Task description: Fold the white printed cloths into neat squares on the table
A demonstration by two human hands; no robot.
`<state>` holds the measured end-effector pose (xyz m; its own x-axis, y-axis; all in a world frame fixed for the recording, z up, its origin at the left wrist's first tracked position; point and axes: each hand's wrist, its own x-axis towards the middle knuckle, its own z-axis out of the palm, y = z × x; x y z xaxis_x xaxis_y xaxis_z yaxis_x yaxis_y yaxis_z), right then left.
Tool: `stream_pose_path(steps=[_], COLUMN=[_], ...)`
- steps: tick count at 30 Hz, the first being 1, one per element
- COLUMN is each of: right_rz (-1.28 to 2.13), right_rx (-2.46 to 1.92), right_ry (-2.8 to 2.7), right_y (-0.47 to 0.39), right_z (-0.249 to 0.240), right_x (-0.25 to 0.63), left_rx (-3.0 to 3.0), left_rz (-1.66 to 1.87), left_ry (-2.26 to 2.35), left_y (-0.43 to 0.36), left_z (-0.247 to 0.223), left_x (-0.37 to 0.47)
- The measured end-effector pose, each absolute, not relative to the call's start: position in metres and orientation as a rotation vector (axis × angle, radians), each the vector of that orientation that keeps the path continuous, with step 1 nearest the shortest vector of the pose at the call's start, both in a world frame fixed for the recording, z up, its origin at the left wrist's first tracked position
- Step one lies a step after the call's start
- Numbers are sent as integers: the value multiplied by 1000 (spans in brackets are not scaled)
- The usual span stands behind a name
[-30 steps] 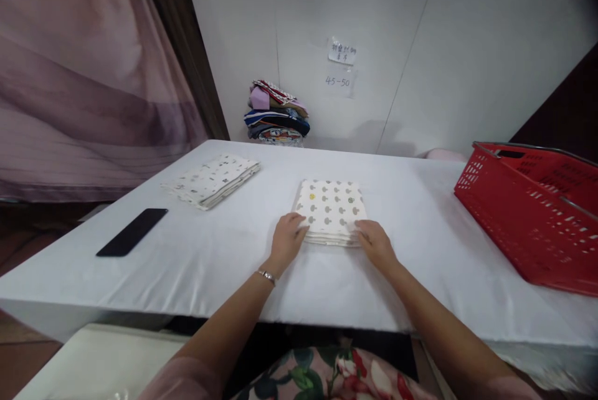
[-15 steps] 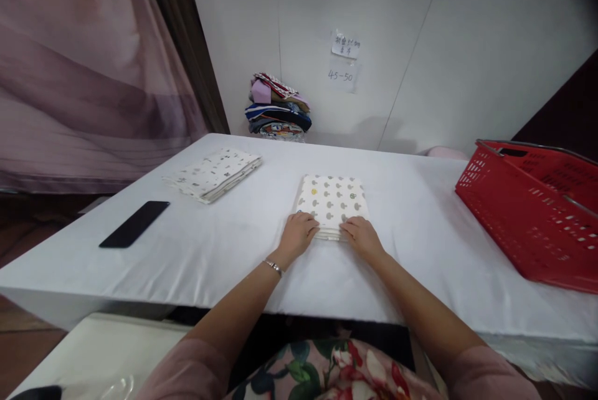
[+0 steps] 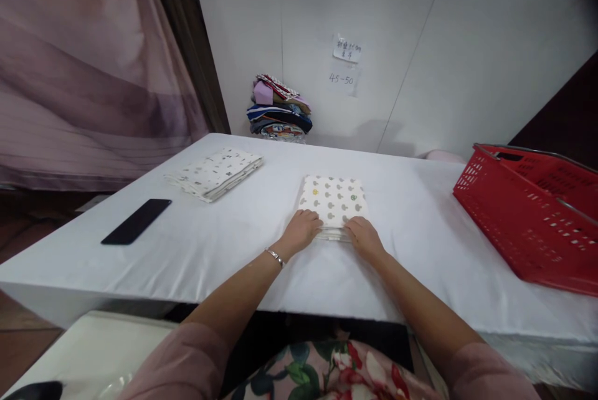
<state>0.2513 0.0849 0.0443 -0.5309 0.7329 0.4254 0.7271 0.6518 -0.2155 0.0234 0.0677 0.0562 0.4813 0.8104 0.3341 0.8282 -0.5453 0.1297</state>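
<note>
"Well, how far is the work on the cloth (image 3: 334,197)?"

"I judge it is nearly complete. The cloth lies on the bench (image 3: 434,232), around the middle, already folded into a thick, almost square block. Its printed top looks flat."

"And what is left there?"

"Perhaps only the near edge. Between the two hands, the layers show one under the other, and they are not quite even."

"How are the fingers (image 3: 312,218)?"

"The left hand (image 3: 301,230) and the right hand (image 3: 365,239) are each at a near corner, fingers close together upon the edge. The thumbs are not clear, therefore I cannot tell whether they pinch the layers."

"Is there other cloth?"

"Yes, a second cloth (image 3: 215,172) lies well apart, at the left. It is also folded, but its layers look looser, so I cannot say if it is finished."
</note>
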Motion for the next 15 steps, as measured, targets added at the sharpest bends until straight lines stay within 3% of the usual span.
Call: stream_pose_path(steps=[15], right_rz=[-84], right_rx=[-1016], right_ry=[-2454], right_y=[81], right_z=[33], right_x=[256], left_rx=[-2561], left_rz=[-540], left_ry=[-1354], left_y=[60], left_z=[39], left_x=[21])
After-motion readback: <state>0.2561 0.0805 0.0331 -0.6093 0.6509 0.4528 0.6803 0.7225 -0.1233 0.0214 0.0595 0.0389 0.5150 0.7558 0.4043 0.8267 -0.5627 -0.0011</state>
